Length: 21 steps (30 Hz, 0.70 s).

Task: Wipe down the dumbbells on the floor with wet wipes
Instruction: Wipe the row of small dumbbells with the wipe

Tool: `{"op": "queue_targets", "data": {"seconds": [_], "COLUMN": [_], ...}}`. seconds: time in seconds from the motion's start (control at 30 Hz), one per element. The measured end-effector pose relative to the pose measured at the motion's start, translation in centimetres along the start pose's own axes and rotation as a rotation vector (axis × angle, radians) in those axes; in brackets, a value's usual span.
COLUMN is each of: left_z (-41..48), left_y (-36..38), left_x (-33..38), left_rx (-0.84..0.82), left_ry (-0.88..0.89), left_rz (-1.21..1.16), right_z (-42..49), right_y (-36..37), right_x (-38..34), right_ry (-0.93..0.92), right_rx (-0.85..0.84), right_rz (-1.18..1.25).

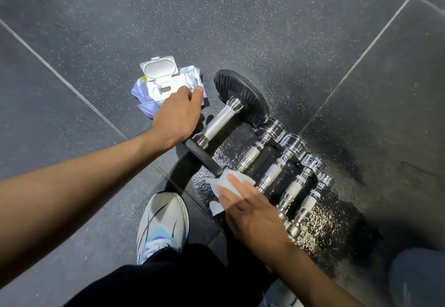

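Several dumbbells lie side by side on the dark rubber floor. The largest dumbbell has black plates and a knurled steel handle. To its right lie smaller chrome dumbbells, shrinking in size toward the right. My right hand holds a white wet wipe against the near end of the first chrome dumbbell, beside the black plate's edge. My left hand reaches over the wet wipe pack, fingers curled on its right side; the pack's white lid stands flipped up.
My white and blue shoe stands on the floor just left of the dumbbells, with my black trouser leg below it. The floor around the chrome dumbbells glistens wet. A grey shape sits at the bottom right corner.
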<state>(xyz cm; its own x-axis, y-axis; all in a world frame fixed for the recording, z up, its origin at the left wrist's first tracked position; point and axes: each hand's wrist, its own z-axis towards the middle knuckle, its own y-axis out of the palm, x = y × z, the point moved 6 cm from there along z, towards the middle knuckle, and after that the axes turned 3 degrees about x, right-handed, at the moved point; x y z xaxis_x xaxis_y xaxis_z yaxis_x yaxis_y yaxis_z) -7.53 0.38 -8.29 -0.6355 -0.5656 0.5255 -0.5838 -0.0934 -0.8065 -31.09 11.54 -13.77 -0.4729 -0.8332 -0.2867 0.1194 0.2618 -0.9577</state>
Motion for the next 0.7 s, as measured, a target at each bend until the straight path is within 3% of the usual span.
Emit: {"op": "queue_targets", "data": {"seconds": [0.2,0.5,0.7], "left_z": [0.2,0.4,0.7], "left_y": [0.1,0.2,0.4], "left_x": [-0.2,-0.5,-0.9], "left_rx": [0.002,0.0,0.01], "left_ry": [-0.03,-0.032,-0.053], "left_rz": [-0.016,-0.028,-0.045], "right_z": [1.0,-1.5,-1.1], "right_y": [-2.0,-1.1,-1.2], "right_x": [3.6,-0.9,3.3], "right_ry": [0.215,0.122,0.295], "right_rx": [-0.031,0.048,0.071], "right_rz": [0.06,0.028,0.061]}}
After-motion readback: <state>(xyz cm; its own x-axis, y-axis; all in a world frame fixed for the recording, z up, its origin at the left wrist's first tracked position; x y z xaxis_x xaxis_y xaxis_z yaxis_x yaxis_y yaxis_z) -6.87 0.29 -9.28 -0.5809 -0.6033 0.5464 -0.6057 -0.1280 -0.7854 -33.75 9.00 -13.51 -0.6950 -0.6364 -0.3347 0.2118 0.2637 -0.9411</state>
